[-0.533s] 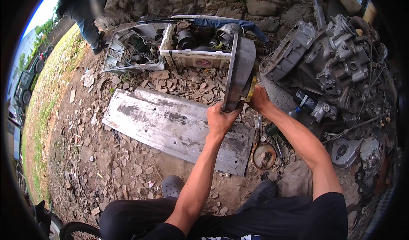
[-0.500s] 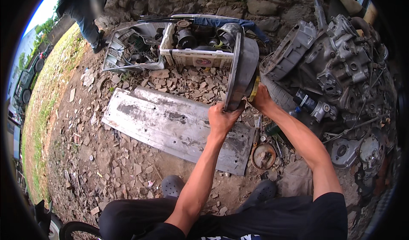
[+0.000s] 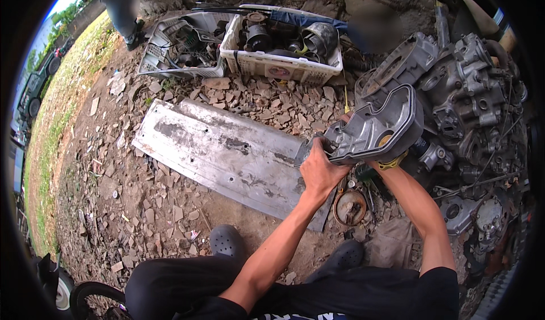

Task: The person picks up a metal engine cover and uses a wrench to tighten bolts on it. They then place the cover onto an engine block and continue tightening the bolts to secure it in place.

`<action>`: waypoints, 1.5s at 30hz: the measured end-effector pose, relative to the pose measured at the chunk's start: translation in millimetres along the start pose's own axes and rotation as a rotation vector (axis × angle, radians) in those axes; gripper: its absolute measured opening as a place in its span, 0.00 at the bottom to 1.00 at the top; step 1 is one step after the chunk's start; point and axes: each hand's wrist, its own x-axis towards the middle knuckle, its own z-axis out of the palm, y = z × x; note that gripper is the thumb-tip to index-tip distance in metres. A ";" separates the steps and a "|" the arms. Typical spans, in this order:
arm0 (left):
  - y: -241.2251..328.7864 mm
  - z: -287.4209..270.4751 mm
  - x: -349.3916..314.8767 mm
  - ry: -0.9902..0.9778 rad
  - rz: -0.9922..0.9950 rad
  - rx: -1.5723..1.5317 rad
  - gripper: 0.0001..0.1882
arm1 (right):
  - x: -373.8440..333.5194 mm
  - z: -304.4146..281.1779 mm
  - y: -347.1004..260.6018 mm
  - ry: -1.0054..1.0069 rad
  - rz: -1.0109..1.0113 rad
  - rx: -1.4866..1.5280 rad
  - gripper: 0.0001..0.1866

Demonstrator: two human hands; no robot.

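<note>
A grey cast-metal engine cover (image 3: 372,121) is held up in front of me, tilted, its hollow side and raised rim showing. My left hand (image 3: 322,165) is closed round its near left end, the thumb on top. My right hand (image 3: 344,118) supports it from beneath and behind; only some fingers show past the edge, the palm being hidden. Something yellow (image 3: 392,160) shows under the cover by my right wrist; I cannot make out what it is. Below the cover lies a long scuffed metal panel (image 3: 218,150) on the ground.
Two pale plastic crates, one grey (image 3: 147,67) and one white (image 3: 284,67), hold metal parts at the back. Engine castings (image 3: 465,87) are piled at right. Near my feet are a round rusty part (image 3: 350,207) and a cloth (image 3: 392,243). A person (image 3: 121,16) stands far left.
The cover has swung from standing on edge to lying tilted, hollow side showing, and has moved right and nearer. Both hands have turned with it. The whole view has shifted slightly.
</note>
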 end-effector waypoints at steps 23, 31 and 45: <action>-37.7 9.8 1.9 0.210 0.343 -0.201 0.18 | 4.2 22.9 -6.0 0.223 -0.134 -0.182 0.26; -45.7 -12.7 41.3 0.265 0.009 -0.558 0.15 | 18.7 54.7 -32.5 0.001 0.350 -0.345 0.15; -53.5 -54.3 97.6 0.219 -0.442 -1.299 0.45 | 50.9 15.0 12.9 0.359 0.398 0.282 0.22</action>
